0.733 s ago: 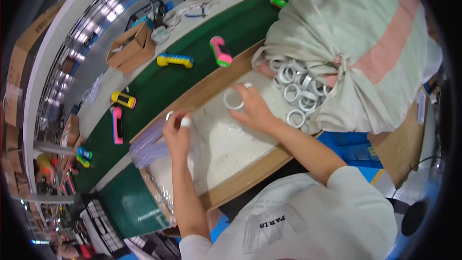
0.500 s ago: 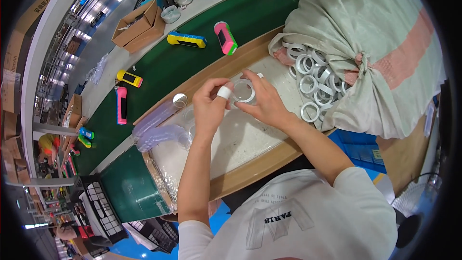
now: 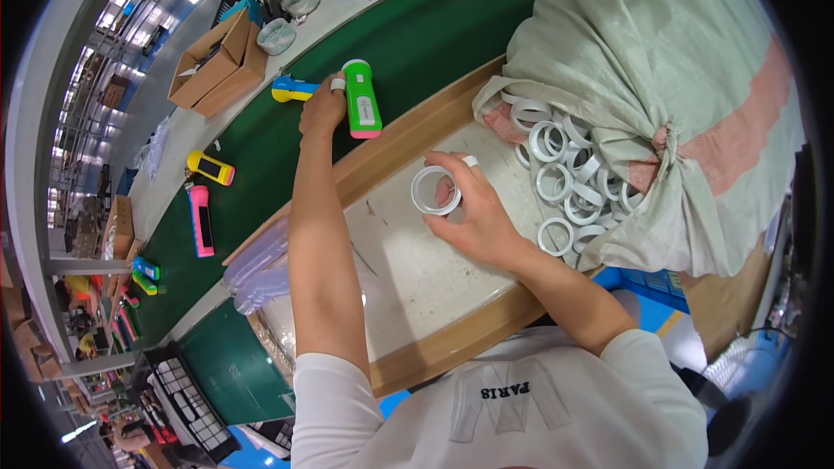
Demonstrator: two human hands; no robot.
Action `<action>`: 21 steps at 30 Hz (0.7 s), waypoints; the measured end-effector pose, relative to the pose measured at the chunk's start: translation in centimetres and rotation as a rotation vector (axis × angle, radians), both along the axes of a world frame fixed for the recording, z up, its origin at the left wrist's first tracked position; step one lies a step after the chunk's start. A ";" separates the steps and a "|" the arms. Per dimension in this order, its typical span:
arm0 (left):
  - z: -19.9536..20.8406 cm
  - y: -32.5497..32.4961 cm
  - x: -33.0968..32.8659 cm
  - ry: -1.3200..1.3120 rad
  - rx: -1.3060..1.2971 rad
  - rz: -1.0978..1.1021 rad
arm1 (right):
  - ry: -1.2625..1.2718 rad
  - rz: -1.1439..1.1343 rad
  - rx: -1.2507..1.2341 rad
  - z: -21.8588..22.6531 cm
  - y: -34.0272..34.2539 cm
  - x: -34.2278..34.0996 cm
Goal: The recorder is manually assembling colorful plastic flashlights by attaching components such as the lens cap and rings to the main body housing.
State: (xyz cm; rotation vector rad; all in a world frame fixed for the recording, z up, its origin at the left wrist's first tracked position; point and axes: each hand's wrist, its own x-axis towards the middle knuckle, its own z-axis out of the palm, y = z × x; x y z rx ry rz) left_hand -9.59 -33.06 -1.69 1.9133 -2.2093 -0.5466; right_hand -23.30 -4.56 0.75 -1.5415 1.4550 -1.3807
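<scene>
Over the green belt, my left hand [image 3: 324,109] reaches out with its fingers closed at the side of a green flashlight [image 3: 363,106] with a pink end; part of the grip is hidden. A finger of that hand wears a white wrap. Above the tray [image 3: 404,282], my right hand [image 3: 480,217] holds a white ring [image 3: 415,191] between thumb and fingers, its round opening facing up. A blue and yellow flashlight [image 3: 289,89] lies just beyond my left hand.
A large woven sack [image 3: 634,43] spills several white rings [image 3: 556,182] into the tray's right side. Clear plastic sleeves [image 3: 261,269] lie at its left. More flashlights, yellow [image 3: 210,168] and pink [image 3: 201,221], rest on the belt [image 3: 261,152]. A cardboard box [image 3: 217,69] stands beyond.
My left hand has left the ring and moved out to the flashlight, which now shows its green side instead of its pink one. My right hand keeps the ring.
</scene>
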 end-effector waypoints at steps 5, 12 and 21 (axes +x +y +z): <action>0.1 1.4 0.7 -0.003 -0.152 0.073 | -0.029 -0.030 -0.002 0.0 -0.1 -0.3; 10.1 14.9 6.3 0.825 0.075 -0.163 | -0.024 -0.105 0.030 0.1 0.3 -0.9; 15.8 27.9 10.3 1.004 0.230 -0.282 | -0.031 -0.127 -0.103 0.5 0.7 -1.1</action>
